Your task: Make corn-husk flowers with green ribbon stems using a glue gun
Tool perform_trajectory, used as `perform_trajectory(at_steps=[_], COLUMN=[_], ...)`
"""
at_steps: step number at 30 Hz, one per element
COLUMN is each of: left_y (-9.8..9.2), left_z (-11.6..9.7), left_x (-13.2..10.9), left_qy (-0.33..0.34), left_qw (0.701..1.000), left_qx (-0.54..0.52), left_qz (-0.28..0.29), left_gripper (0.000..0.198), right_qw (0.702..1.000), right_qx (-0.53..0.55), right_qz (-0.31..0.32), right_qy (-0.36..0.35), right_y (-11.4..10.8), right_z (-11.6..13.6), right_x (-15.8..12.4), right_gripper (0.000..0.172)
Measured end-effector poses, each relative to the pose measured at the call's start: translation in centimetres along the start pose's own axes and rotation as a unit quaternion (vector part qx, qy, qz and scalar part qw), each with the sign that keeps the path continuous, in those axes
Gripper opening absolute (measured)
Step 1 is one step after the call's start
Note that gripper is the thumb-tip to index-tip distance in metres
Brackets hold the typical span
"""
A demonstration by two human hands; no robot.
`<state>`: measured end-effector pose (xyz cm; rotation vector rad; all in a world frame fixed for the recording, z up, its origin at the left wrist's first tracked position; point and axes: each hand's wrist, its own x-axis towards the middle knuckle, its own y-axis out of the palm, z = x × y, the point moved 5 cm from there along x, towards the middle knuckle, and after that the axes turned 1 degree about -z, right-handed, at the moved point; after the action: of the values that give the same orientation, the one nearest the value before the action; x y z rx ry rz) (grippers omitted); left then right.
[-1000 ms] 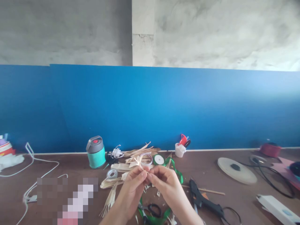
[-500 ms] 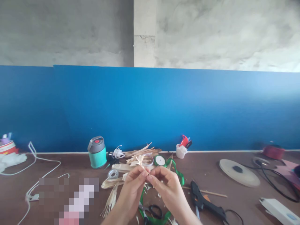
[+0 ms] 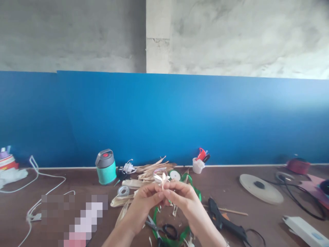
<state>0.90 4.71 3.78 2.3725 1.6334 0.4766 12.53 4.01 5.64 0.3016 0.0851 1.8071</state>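
Between the fingertips of both hands is a small flower of pale dried husk [image 3: 162,178], its petals spread upward. My left hand [image 3: 145,202] pinches its base from the left, fingers closed. From the other side my right hand [image 3: 181,199] grips the same base, thumb tip against the left thumb. The lower end of the flower is hidden by the fingers. Below the hands lie scissors [image 3: 169,231] with dark handles, on a green ribbon [image 3: 197,192]. Dried husk strips [image 3: 154,168] are heaped behind the hands, with a tape roll [image 3: 123,191] beside them.
A black glue gun [image 3: 226,221] and a thin stick [image 3: 233,211] lie to the right. Farther off is a round pale disc [image 3: 257,192]. A teal flask [image 3: 106,173] and a white cup of tools [image 3: 198,166] stand along the blue partition [image 3: 164,116]. White cables [image 3: 48,175] run at left.
The husk flower has turned and now shows its petals more spread, slightly right of before. Both hands have shifted a little, with the right fingers now closer around its base.
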Motion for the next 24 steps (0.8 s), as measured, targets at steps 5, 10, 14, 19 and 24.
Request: perform_trajectory(at_steps=[5, 10, 14, 19, 24], left_y=[0.1, 0.2, 0.0, -0.3, 0.2], left_z=[0.8, 0.5, 0.6, 0.4, -0.3], left_x=[-0.1, 0.0, 0.1, -0.1, -1.2], left_qy=[-0.031, -0.035, -0.047, 0.013, 0.112], left_qw=[0.999, 0.999, 0.998, 0.988, 0.939], left_qx=[-0.017, -0.008, -0.008, 0.099, 0.273], left_qz=[0.005, -0.011, -0.047, -0.119, -0.175], left_gripper=[0.016, 0.015, 0.016, 0.02, 0.011], right_qw=[0.998, 0.997, 0.996, 0.996, 0.993], right_qx=[0.054, 0.055, 0.07, 0.027, -0.057], right_qz=[-0.001, -0.047, -0.06, -0.086, -0.084], right_qy=[0.025, 0.007, 0.018, -0.024, -0.054], right_y=[0.1, -0.3, -0.3, -0.5, -0.4], right_z=[0.2, 0.4, -0.1, 0.0, -0.1], right_x=[0.0, 0.1, 0.2, 0.3, 0.3], right_gripper=[0.031, 0.032, 0.032, 0.028, 0.027])
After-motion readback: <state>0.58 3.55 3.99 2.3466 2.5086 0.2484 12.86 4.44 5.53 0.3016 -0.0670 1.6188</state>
